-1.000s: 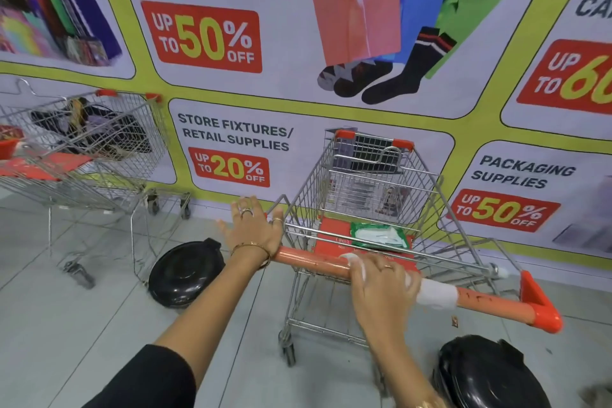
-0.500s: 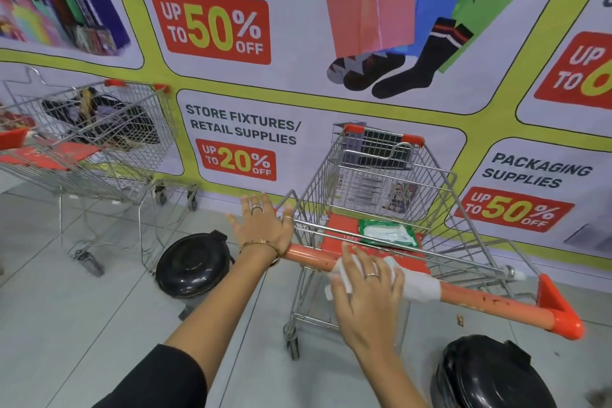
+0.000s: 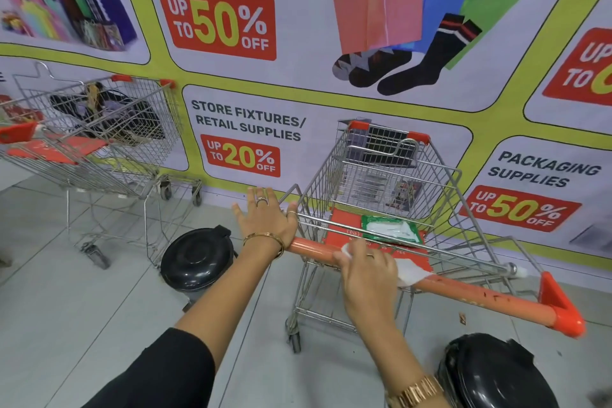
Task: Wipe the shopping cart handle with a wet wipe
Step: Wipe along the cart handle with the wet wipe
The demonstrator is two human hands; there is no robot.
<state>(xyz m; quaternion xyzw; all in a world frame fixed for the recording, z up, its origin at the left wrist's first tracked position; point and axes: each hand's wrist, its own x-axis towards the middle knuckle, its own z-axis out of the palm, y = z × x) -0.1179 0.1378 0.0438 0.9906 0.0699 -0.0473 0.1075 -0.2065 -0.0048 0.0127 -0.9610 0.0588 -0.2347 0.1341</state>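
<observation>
In front of a big wall poster [image 3: 331,103] stands a metal cart [image 3: 390,182]. Its orange handle [image 3: 480,296] runs across from the left, near the middle, down to the right, where it ends in an orange cap. There are small dark marks on the right part of the handle.

The right hand [image 3: 367,270] lies over the handle, a bit left of its middle. Its fingers are curled down around the bar, and they press a white wipe [image 3: 409,273] on it. The wipe is wrapped on the bar. One bit of it pokes out by the fingertips on the left, and a bigger bit sticks out on the right side of the hand. There is a ring on one finger and a gold watch on the wrist.

The left hand [image 3: 265,219] sits at the left end of the handle. It is wide open, with the fingers spread and pointing up. Only the heel of the hand touches the end of the bar, so it grips nothing. It has rings and a thin gold bangle. The arm has a black sleeve.

On the red seat flap in the cart, just past the handle, lies a green pack [image 3: 390,229] with a white top.

A black bin [image 3: 198,257] stands on the floor left of the cart. Another bin [image 3: 496,374] is at the bottom right. A second cart [image 3: 99,136] with dark things in it stands far left by the wall.
</observation>
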